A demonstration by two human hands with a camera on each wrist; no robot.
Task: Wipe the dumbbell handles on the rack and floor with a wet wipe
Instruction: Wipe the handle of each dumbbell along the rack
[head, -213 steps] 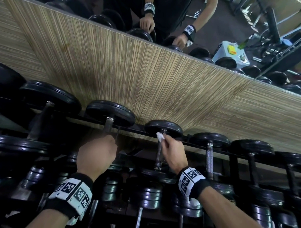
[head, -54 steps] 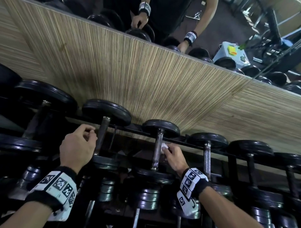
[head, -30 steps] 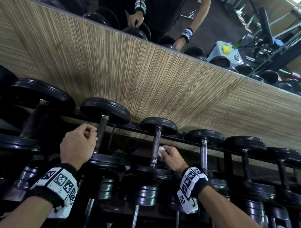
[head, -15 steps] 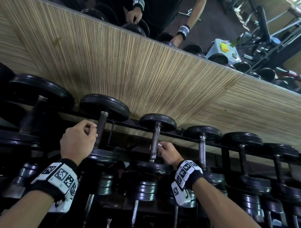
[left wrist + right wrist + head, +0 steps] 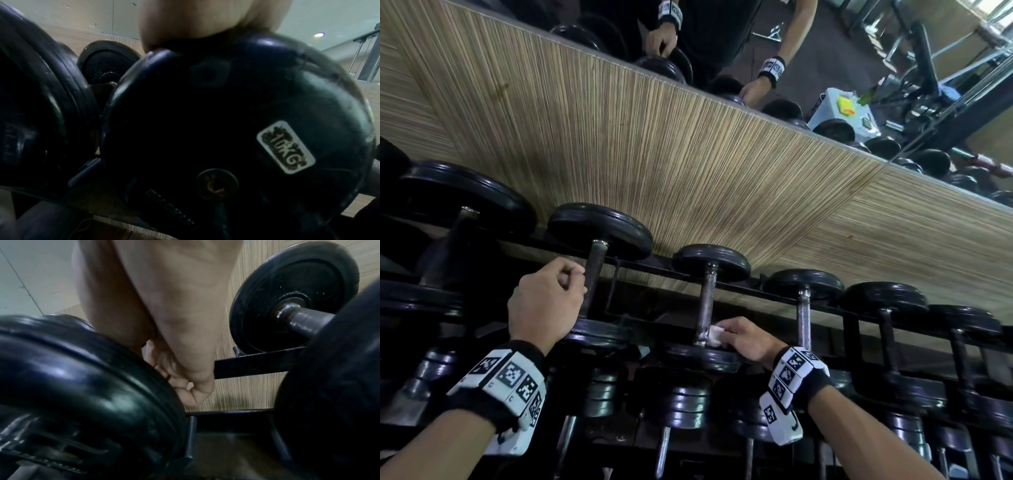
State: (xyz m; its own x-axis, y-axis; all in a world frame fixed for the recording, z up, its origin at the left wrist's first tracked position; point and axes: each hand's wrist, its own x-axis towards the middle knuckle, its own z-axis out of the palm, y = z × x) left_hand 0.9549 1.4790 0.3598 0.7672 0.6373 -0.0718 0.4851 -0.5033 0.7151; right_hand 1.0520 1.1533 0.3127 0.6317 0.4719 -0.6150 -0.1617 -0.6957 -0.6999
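On the top tier of the dumbbell rack (image 5: 784, 298), against the wood-grain wall panel (image 5: 688, 154), black dumbbells lie in a row with their handles pointing toward the person. Right hand (image 5: 744, 341) pinches a small white wet wipe (image 5: 715, 335) and holds it against the near end of a steel dumbbell handle (image 5: 707, 301), just above the front plate. Left hand (image 5: 544, 305) is curled beside the handle of the neighbouring dumbbell (image 5: 594, 274) to the left, fingertips at the bar; whether they close round it I cannot tell. From the left wrist, that dumbbell's front plate (image 5: 236, 129) carries a "10KG" label (image 5: 285, 147). Above the panel a mirror (image 5: 859, 51) reflects both arms.
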